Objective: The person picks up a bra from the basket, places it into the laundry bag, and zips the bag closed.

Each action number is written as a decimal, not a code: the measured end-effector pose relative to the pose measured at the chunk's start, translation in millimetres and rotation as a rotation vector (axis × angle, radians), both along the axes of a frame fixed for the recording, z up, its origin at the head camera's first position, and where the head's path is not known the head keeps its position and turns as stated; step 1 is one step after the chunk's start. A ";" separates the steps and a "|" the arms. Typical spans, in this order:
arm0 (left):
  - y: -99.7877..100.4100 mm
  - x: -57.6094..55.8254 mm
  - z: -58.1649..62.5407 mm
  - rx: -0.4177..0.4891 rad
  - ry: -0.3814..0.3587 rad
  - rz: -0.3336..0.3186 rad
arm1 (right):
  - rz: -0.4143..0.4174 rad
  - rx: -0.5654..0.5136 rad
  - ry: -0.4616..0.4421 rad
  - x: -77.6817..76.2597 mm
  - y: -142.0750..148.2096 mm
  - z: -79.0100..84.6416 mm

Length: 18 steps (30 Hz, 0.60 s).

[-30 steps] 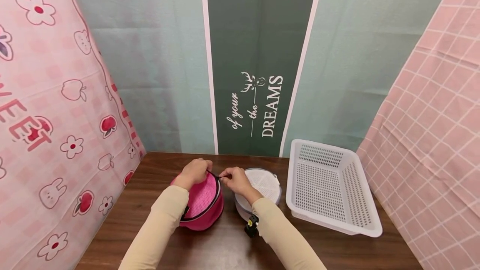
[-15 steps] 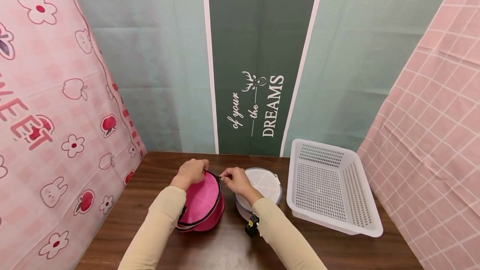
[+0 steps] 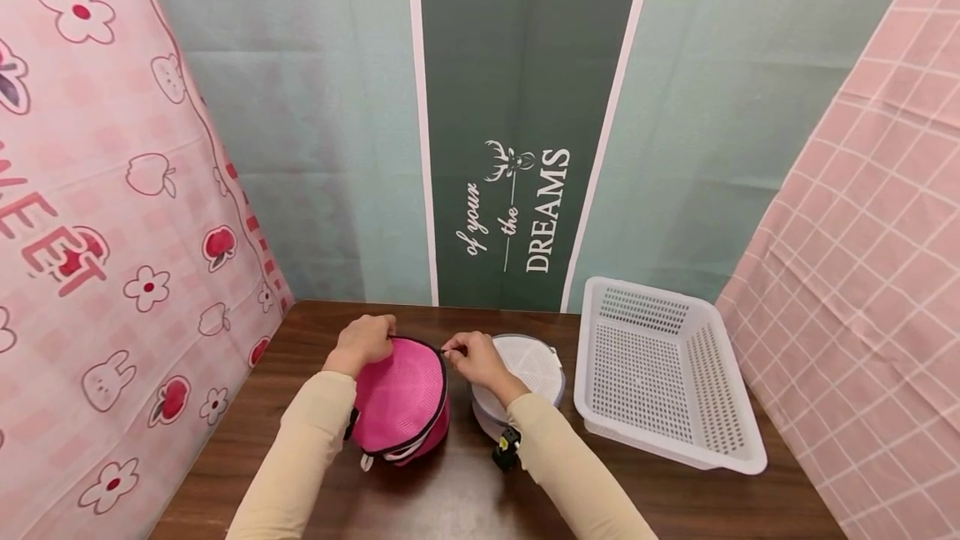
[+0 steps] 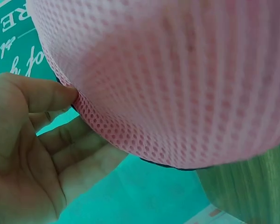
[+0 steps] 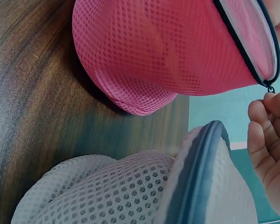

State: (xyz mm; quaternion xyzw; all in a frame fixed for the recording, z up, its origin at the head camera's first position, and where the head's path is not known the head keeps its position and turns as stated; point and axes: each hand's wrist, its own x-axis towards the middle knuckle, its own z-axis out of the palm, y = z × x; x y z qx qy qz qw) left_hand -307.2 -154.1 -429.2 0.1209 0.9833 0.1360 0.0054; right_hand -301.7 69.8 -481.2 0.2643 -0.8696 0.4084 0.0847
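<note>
A round pink mesh laundry bag (image 3: 401,394) with black zipper trim stands on the table's left half. My left hand (image 3: 364,342) pinches its far-left rim; in the left wrist view the thumb presses the mesh edge against the fingers. With thumb and fingertips my right hand (image 3: 476,359) holds the small zipper pull (image 5: 270,88) at the bag's right side. A gap with pale lining shows along the lid's near edge, where a white tab (image 3: 366,462) hangs. Just right of the pink bag, partly under my right wrist, sits a white mesh bag (image 3: 528,365) with a grey rim.
A white perforated plastic basket (image 3: 600,432) stands at the right of the brown wooden table (image 3: 465,498). Green curtain (image 3: 315,148) hangs behind, with pink patterned cloth (image 3: 90,315) on the left and pink checked cloth (image 3: 847,273) on the right.
My left hand has shifted left along the rim, and the pink lid has turned flatter. A gap and white tab now show at its near edge. The right hand stays nearly still.
</note>
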 end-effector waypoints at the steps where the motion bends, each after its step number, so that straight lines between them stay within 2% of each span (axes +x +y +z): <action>1: -2.1 0.4 0.2 0.004 -0.006 0.009 | -0.001 -0.002 -0.004 0.0 0.0 0.2; 7: -12.8 1.9 -0.4 0.019 -0.049 0.077 | -0.006 -0.006 -0.016 0.7 0.2 1.0; 13: -17.6 4.9 0.3 0.050 -0.079 0.089 | -0.029 -0.010 0.002 0.6 0.2 0.4; 18: -22.3 6.2 -0.2 0.058 -0.084 0.132 | -0.046 -0.025 0.013 -0.1 0.4 -0.6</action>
